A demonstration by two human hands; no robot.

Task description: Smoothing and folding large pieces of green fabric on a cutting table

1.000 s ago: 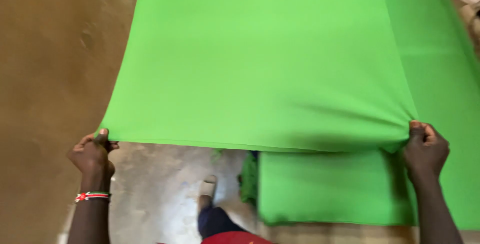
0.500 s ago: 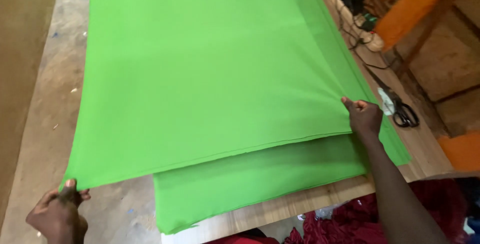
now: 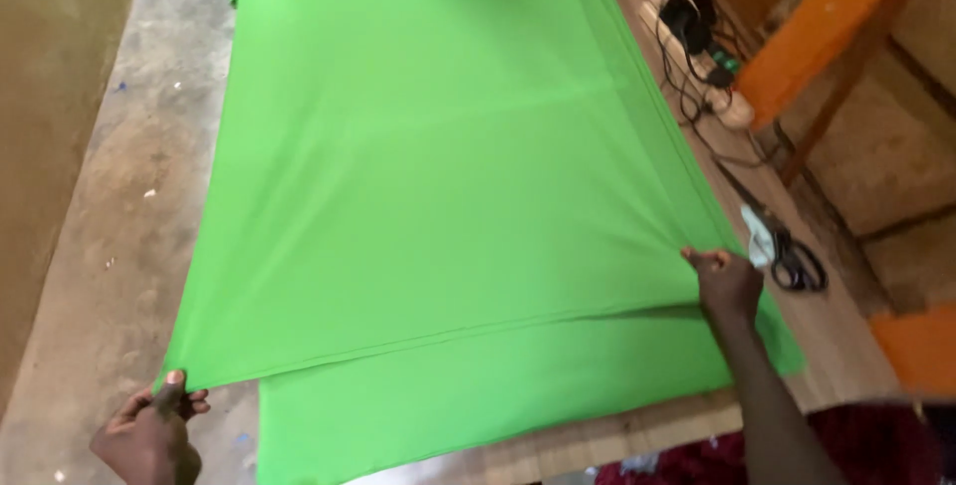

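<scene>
**A:** On the wooden table (image 3: 836,331), status? Go left to right, use the table as reference.

**B:** Off the table's left edge: bare concrete floor (image 3: 119,206). Left hand (image 3: 149,435) sits out there, past the table's near-left corner, low in view. Fingers closed, thumb on top, pinching the near-left corner of the green fabric (image 3: 438,176).

**A:** So that corner is off the table?

**B:** Yes. The upper layer overhangs the table's left side and is held in the air, pulled taut. A second green layer (image 3: 478,405) lies flat on the table under it, its near edge sticking out toward the table's front edge.

**A:** Right side?

**B:** Right hand (image 3: 725,281) is over the table's right part, knuckles up, fingers clamped on the upper layer's near-right corner. Forearm comes in from the table's front edge, angled up and left. Tension wrinkles fan out from that pinch.

**A:** Progress?

**B:** My read: the upper layer is spread and stretched along the table's length, mostly smooth. Its near edge is not squared with the lower layer, and it runs skewed against the table's front edge. Neither corner is laid down. So spreading looks done; aligning and setting down look left.

**A:** Anything else on the table?

**B:** Right strip of the table, beside the fabric: black-handled scissors (image 3: 792,256) just beyond the right hand. Farther back, tangled cables and a black plug (image 3: 687,17). An orange beam (image 3: 817,32) stands past the table's right edge.
</scene>
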